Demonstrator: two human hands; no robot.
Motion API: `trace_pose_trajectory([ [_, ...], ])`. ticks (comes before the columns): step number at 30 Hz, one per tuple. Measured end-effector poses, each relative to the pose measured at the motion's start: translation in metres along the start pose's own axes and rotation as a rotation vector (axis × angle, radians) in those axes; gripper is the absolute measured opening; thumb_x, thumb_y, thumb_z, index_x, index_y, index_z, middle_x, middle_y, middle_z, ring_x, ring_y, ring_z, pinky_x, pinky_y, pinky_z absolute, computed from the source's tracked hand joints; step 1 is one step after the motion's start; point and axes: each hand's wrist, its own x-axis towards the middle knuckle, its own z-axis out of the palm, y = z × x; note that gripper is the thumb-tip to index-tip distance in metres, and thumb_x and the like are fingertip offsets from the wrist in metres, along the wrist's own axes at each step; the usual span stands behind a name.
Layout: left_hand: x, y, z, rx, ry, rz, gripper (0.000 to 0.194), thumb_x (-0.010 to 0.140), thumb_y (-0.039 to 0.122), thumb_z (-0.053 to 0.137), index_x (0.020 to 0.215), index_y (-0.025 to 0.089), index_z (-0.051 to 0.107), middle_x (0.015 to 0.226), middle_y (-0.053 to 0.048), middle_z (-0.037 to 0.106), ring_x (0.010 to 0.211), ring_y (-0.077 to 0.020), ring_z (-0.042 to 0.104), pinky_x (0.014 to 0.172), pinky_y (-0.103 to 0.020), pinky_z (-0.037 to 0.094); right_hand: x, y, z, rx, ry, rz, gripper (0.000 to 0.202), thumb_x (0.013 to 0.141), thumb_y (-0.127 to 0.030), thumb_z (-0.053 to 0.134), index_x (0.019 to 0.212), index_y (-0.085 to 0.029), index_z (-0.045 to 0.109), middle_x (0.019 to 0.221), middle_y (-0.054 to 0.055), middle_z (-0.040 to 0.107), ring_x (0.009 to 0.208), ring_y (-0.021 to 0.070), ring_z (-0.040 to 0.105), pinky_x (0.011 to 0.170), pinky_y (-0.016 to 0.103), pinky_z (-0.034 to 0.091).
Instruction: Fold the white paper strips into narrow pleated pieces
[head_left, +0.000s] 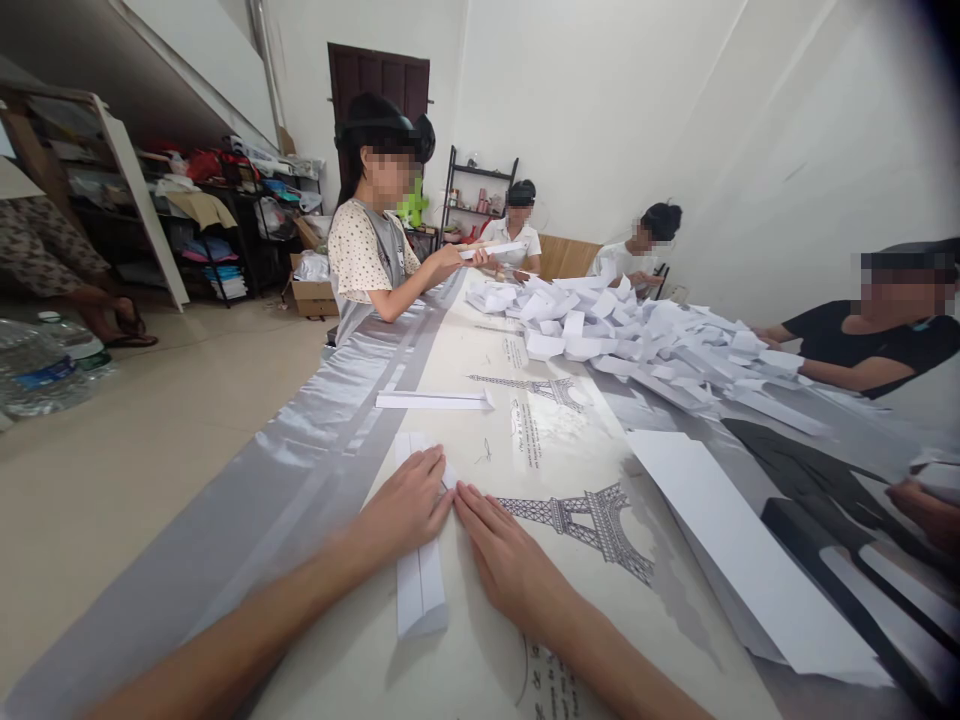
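A folded strip of white paper (420,590) lies lengthwise on the printed tablecloth (480,440) in front of me. My left hand (409,500) rests on top of its upper part, fingers stretched forward and lying flat. My right hand (506,550) is just right of the strip, its fingers extended, with the fingertips at a small folded corner near my left fingertips. The strip's near end is slightly raised. Beyond it, another folded white paper strip (435,401) lies crosswise.
A large heap of folded white papers (622,325) covers the far right of the table. Flat white sheets (750,550) lie at the right. Across and around the table sit several people; a person (375,240) at the left holds folded paper.
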Motion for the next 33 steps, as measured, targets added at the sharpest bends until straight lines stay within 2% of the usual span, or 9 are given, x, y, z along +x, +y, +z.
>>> trace_pose_trajectory([
  [4, 0.001, 0.0, 0.006, 0.026, 0.02, 0.009, 0.042, 0.105, 0.032, 0.036, 0.134, 0.008, 0.055, 0.146, -0.022, 0.056, 0.142, -0.03, 0.048, 0.118, -0.046, 0.038, 0.002, 0.001, 0.001, -0.005, -0.023, -0.003, 0.078, 0.092, 0.003, 0.031, 0.165, -0.016, 0.008, 0.162, 0.015, 0.036, 0.151, 0.0251, 0.032, 0.121, 0.051, 0.038],
  [7, 0.001, 0.0, 0.005, 0.052, 0.01, -0.014, 0.04, 0.105, 0.034, 0.038, 0.131, 0.008, 0.056, 0.149, -0.024, 0.051, 0.144, -0.0323, 0.045, 0.116, -0.047, 0.04, 0.003, -0.001, -0.003, 0.009, -0.038, 0.011, 0.073, 0.093, 0.002, 0.032, 0.163, -0.013, 0.018, 0.162, 0.016, 0.037, 0.151, 0.0254, 0.033, 0.122, 0.05, 0.038],
  [9, 0.002, 0.0, 0.001, 0.042, -0.002, -0.028, 0.037, 0.105, 0.035, 0.041, 0.127, 0.01, 0.057, 0.151, -0.025, 0.048, 0.141, -0.0339, 0.048, 0.112, -0.048, 0.044, 0.001, -0.003, -0.007, 0.031, -0.03, 0.041, 0.068, 0.095, -0.002, 0.034, 0.161, -0.015, 0.027, 0.161, 0.014, 0.04, 0.15, 0.0253, 0.036, 0.121, 0.05, 0.04],
  [13, 0.003, -0.001, -0.007, -0.008, -0.027, -0.027, 0.027, 0.102, 0.032, 0.044, 0.119, 0.016, 0.059, 0.148, -0.02, 0.052, 0.137, -0.0331, 0.051, 0.11, -0.051, 0.045, -0.015, -0.01, -0.016, 0.045, 0.014, 0.15, 0.054, 0.1, -0.015, 0.042, 0.154, -0.018, 0.044, 0.155, 0.012, 0.049, 0.143, 0.0275, 0.047, 0.114, 0.05, 0.049],
  [16, 0.005, -0.001, -0.006, -0.006, -0.038, -0.062, 0.032, 0.101, 0.034, 0.045, 0.125, 0.016, 0.056, 0.148, -0.017, 0.054, 0.144, -0.034, 0.044, 0.115, -0.052, 0.04, -0.027, -0.016, -0.02, 0.037, 0.026, 0.142, 0.05, 0.101, -0.015, 0.042, 0.151, -0.017, 0.049, 0.153, 0.011, 0.052, 0.142, 0.0278, 0.049, 0.114, 0.051, 0.049],
  [18, 0.007, 0.001, -0.001, -0.001, -0.027, -0.092, 0.04, 0.1, 0.04, 0.047, 0.129, 0.013, 0.054, 0.149, -0.02, 0.052, 0.146, -0.0344, 0.04, 0.118, -0.051, 0.036, -0.031, -0.018, -0.021, 0.015, 0.02, 0.115, 0.05, 0.101, -0.013, 0.04, 0.15, -0.016, 0.049, 0.153, 0.011, 0.051, 0.143, 0.0278, 0.047, 0.115, 0.05, 0.049],
  [23, 0.01, 0.006, 0.013, 0.051, -0.008, -0.127, 0.058, 0.1, 0.051, 0.043, 0.137, 0.006, 0.046, 0.15, -0.028, 0.049, 0.146, -0.0363, 0.041, 0.118, -0.052, 0.035, -0.031, -0.018, -0.015, -0.077, -0.006, 0.077, 0.056, 0.099, -0.006, 0.038, 0.155, -0.014, 0.043, 0.156, 0.013, 0.047, 0.145, 0.0295, 0.044, 0.116, 0.051, 0.047],
  [28, 0.01, 0.01, 0.013, 0.126, -0.056, -0.135, 0.067, 0.099, 0.051, 0.041, 0.141, -0.001, 0.043, 0.152, -0.031, 0.045, 0.146, -0.0377, 0.04, 0.118, -0.049, 0.034, -0.033, -0.018, -0.018, -0.113, -0.036, 0.043, 0.068, 0.096, -0.003, 0.038, 0.162, -0.016, 0.027, 0.159, 0.013, 0.042, 0.147, 0.031, 0.041, 0.115, 0.052, 0.047],
  [33, 0.01, 0.013, 0.01, 0.108, -0.06, -0.153, 0.067, 0.098, 0.051, 0.043, 0.141, 0.0, 0.045, 0.152, -0.03, 0.045, 0.147, -0.037, 0.038, 0.12, -0.05, 0.029, -0.052, -0.031, -0.033, -0.142, -0.074, 0.01, 0.074, 0.101, -0.016, 0.043, 0.165, -0.017, 0.006, 0.161, 0.013, 0.037, 0.147, 0.0313, 0.04, 0.114, 0.053, 0.048],
])
